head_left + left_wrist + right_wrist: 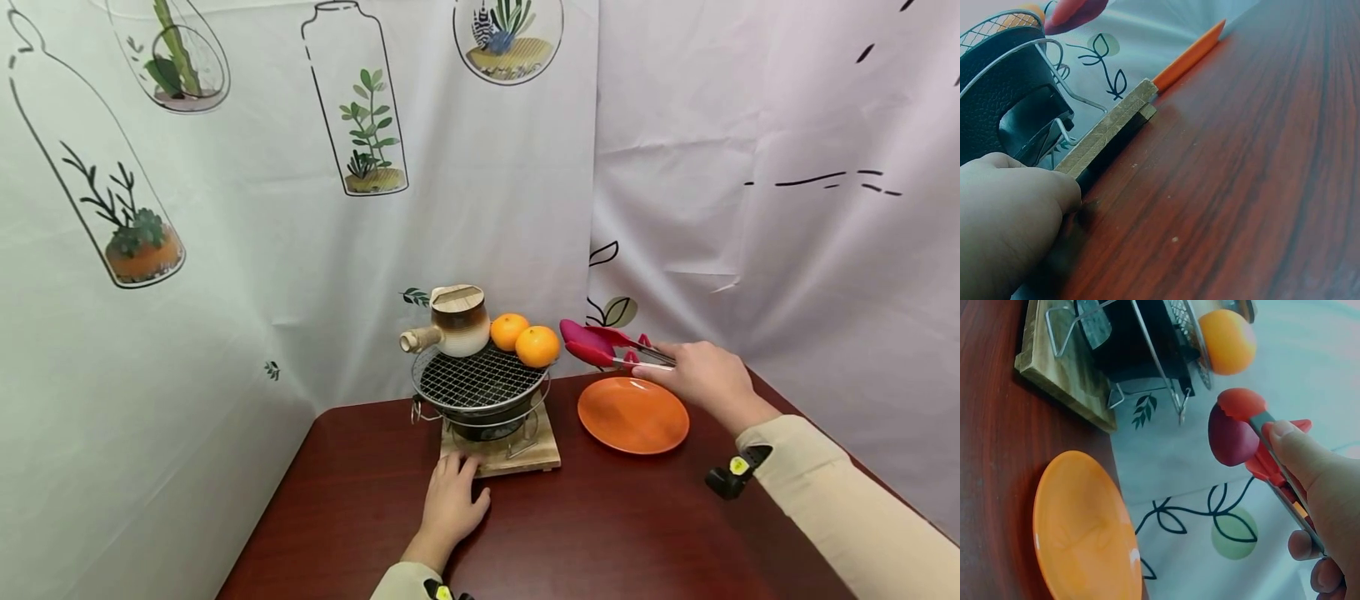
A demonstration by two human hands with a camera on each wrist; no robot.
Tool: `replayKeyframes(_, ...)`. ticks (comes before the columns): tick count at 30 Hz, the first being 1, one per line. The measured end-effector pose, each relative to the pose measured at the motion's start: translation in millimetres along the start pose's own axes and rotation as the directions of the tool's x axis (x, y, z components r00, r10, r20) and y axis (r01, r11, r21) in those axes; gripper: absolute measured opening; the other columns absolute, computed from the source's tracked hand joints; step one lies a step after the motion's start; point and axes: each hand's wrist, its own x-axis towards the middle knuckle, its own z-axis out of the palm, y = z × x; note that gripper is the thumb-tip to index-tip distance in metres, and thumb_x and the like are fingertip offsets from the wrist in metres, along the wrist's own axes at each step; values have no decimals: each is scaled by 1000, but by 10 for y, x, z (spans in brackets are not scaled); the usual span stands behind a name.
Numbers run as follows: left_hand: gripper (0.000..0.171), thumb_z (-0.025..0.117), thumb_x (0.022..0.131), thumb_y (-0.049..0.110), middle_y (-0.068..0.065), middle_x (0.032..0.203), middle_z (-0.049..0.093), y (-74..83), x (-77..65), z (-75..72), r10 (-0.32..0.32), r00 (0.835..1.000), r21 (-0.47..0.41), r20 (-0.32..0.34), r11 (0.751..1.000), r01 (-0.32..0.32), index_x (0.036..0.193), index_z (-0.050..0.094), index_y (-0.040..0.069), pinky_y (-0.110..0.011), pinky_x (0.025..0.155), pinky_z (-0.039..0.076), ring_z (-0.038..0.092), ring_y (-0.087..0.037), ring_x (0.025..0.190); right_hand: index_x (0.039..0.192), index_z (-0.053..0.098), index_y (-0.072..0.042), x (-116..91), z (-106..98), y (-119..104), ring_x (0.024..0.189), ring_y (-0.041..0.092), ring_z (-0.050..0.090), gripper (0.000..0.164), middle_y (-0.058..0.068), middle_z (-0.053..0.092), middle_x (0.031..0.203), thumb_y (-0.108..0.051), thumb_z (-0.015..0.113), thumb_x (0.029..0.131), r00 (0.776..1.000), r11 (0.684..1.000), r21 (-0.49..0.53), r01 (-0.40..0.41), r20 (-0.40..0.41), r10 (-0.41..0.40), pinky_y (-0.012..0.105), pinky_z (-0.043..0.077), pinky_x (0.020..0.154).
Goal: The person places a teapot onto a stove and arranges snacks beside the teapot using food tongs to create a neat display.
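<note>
My right hand grips a pair of metal tongs with red tips, seen closer in the right wrist view. Between the tips sits a dark purple-red, rounded piece; its kind is unclear. It hangs in the air, right of the grill and beyond the orange plate. My left hand rests its fingers on the front edge of the wooden board under the tabletop grill. Two oranges lie on the grill's wire mesh, beside a lidded clay pot.
A dark red wooden table bears everything. Behind it hangs a white curtain printed with plants in jars. The clay pot's side handle sticks out to the left, and a wire frame surrounds the grill.
</note>
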Motion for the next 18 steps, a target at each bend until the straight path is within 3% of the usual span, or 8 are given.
replayKeyframes(18, 37, 76, 82, 24, -12, 121, 55, 5, 1, -8, -5, 1000, -3, 11, 1000, 6, 117, 66, 16, -53, 100, 43, 51, -34, 117, 143, 59, -19, 38, -164, -187, 96, 41, 65, 96, 26, 68, 117, -88, 50, 78, 999, 1000, 2, 25, -41, -25, 49, 49, 55)
